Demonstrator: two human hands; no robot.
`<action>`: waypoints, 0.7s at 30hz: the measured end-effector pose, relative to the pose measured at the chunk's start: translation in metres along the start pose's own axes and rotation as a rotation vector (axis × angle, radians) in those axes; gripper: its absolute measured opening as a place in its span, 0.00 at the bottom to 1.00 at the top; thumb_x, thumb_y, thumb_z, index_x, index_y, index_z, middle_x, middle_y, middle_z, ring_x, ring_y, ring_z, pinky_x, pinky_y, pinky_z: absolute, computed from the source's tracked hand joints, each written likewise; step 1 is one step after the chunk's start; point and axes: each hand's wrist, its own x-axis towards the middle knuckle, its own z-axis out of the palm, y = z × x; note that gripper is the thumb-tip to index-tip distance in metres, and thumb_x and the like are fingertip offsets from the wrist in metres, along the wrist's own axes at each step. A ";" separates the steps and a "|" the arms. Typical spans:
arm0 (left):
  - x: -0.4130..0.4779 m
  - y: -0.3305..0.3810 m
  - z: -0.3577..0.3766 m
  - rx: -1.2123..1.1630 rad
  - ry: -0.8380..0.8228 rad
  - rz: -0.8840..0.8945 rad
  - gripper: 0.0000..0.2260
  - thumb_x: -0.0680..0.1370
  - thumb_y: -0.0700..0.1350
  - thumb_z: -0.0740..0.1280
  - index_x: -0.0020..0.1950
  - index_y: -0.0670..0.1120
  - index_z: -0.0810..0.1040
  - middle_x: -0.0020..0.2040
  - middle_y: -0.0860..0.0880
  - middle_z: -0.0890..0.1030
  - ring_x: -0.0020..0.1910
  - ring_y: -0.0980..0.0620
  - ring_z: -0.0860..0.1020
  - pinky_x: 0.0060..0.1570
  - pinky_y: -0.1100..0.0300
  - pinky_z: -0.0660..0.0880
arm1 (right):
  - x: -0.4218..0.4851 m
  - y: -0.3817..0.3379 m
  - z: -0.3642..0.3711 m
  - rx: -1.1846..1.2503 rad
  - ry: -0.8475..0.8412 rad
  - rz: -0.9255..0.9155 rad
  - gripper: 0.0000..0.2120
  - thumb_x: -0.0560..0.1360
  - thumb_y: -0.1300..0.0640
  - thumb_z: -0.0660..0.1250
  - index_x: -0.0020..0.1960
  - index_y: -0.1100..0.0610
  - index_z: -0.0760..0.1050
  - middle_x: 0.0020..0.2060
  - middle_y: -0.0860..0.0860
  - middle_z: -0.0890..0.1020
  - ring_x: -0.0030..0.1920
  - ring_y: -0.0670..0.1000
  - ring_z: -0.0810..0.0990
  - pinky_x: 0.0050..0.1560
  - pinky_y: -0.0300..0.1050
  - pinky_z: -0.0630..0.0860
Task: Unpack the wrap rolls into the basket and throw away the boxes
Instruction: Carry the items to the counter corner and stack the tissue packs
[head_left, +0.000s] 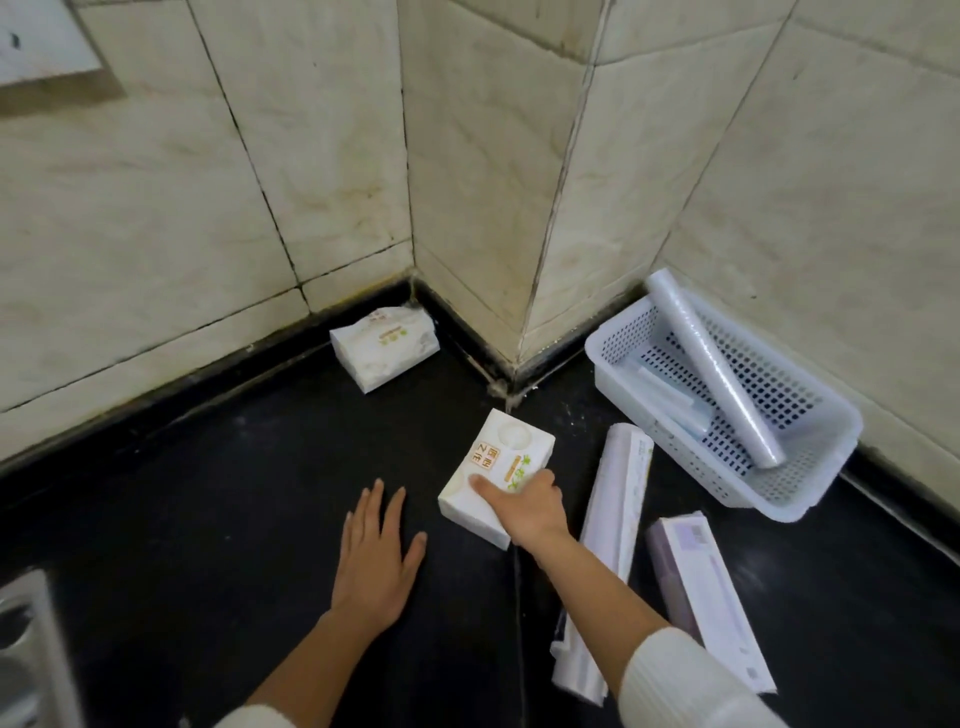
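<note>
A white perforated basket stands tilted against the right wall on the black counter. A clear wrap roll lies slanted across it, with pale boxes or rolls under it. A long white wrap box with a roll showing at its top end lies beside my right forearm. A second, purple and white wrap box lies to its right. My right hand grips a white tissue pack on the counter. My left hand rests flat on the counter, fingers spread, holding nothing.
Another white tissue pack sits in the far corner against the tiled wall. A tiled pillar corner juts out between that pack and the basket. A metal sink edge shows at the lower left.
</note>
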 end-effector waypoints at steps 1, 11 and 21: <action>0.007 -0.002 -0.004 -0.022 0.015 -0.007 0.29 0.82 0.57 0.54 0.80 0.50 0.49 0.81 0.47 0.45 0.79 0.49 0.42 0.76 0.53 0.41 | 0.004 -0.006 0.005 0.016 0.001 0.010 0.45 0.63 0.37 0.75 0.69 0.60 0.59 0.65 0.57 0.70 0.62 0.56 0.73 0.56 0.48 0.73; 0.056 -0.040 -0.015 0.072 0.058 0.013 0.30 0.81 0.60 0.49 0.80 0.52 0.45 0.81 0.48 0.42 0.78 0.50 0.39 0.74 0.53 0.37 | 0.055 -0.105 0.064 -0.011 0.004 0.013 0.48 0.66 0.34 0.71 0.71 0.63 0.57 0.67 0.59 0.70 0.62 0.60 0.75 0.58 0.56 0.78; 0.055 -0.026 -0.018 -0.011 0.078 -0.049 0.29 0.80 0.53 0.59 0.79 0.48 0.55 0.80 0.44 0.50 0.79 0.45 0.47 0.76 0.47 0.45 | 0.049 -0.085 0.041 0.105 -0.040 -0.222 0.25 0.74 0.47 0.68 0.66 0.59 0.70 0.50 0.52 0.81 0.50 0.52 0.80 0.50 0.46 0.77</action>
